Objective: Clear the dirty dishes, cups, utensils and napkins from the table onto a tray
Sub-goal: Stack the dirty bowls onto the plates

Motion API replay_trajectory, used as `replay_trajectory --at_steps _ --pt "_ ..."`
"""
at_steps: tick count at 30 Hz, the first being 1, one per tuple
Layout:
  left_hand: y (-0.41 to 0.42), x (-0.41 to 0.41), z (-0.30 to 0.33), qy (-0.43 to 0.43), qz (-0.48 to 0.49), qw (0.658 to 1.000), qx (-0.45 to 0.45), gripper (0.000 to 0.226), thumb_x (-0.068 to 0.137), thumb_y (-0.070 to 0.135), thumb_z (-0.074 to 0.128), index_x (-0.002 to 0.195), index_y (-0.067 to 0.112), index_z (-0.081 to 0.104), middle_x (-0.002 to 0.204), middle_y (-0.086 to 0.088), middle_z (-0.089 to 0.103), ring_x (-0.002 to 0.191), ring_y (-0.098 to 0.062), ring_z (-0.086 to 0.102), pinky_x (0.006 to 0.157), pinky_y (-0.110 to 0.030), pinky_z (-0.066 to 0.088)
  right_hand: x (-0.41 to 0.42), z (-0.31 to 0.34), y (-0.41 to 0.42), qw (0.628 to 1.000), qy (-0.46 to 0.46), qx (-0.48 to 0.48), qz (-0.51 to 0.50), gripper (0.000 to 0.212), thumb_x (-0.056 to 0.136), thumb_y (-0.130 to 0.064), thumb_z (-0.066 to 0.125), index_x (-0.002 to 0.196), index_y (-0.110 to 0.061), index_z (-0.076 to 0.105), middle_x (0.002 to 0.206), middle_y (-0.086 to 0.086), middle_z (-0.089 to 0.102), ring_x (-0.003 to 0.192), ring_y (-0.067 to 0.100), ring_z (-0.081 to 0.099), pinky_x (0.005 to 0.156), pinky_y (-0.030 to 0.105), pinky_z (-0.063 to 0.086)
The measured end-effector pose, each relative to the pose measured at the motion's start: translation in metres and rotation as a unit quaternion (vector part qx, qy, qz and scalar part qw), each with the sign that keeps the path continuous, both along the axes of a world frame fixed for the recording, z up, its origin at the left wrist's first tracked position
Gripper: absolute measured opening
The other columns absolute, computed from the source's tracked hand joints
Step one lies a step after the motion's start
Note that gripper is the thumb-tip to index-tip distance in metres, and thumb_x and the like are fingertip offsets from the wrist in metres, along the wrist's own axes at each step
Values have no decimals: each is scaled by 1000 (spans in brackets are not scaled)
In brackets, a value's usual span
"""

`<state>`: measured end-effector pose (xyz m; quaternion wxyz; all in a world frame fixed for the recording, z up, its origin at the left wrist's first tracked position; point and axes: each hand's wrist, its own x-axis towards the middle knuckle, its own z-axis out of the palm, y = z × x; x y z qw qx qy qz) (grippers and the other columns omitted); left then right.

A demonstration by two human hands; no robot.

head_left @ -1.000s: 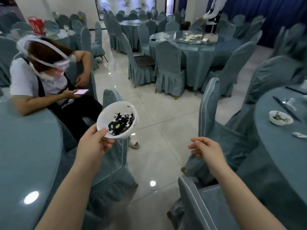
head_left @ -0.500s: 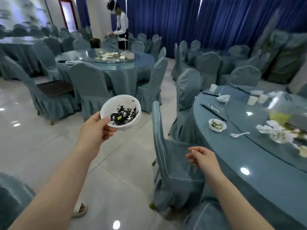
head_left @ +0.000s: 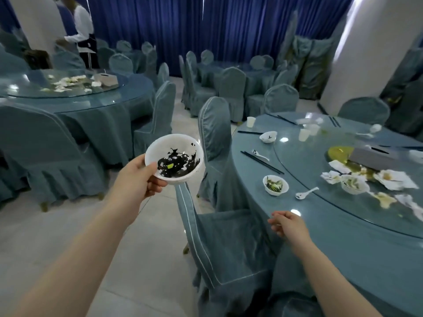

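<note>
White dirty bowl (head_left: 174, 156): left hand (head_left: 135, 179) gripping its rim; right hand (head_left: 289, 226) hanging loosely curled, empty. Table (head_left: 343, 225) remaining uncleared: bowls, cups, chopsticks, napkins; tray unseen.

Big room w/ long dark blue curtains (head_left: 206, 30) along the back wall. Floor of pale shiny tiles (head_left: 57, 236). Round tables w/ grey-blue cloths and glass tops (head_left: 75, 99), lots of chairs in grey-blue fabric covers (head_left: 215, 124) around them. A fat white pillar (head_left: 366, 53) stands at the right. Ceiling lights make bright spots on the glass.
</note>
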<state>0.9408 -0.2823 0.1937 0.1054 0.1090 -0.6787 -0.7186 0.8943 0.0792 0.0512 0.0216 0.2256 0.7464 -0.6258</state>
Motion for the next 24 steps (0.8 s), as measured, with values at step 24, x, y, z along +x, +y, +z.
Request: replay_trajectory --at_steps 24 --pt "-45 -303 -65 -99 -52 994 19 26 98 16 45 119 20 59 57 -1 63 47 -10 52 59 -27 43 -281 -91 -17 955 -170 -96 -222 28 96 -22 48 73 -8 59 63 4 58 50 14 40 46 25 26"
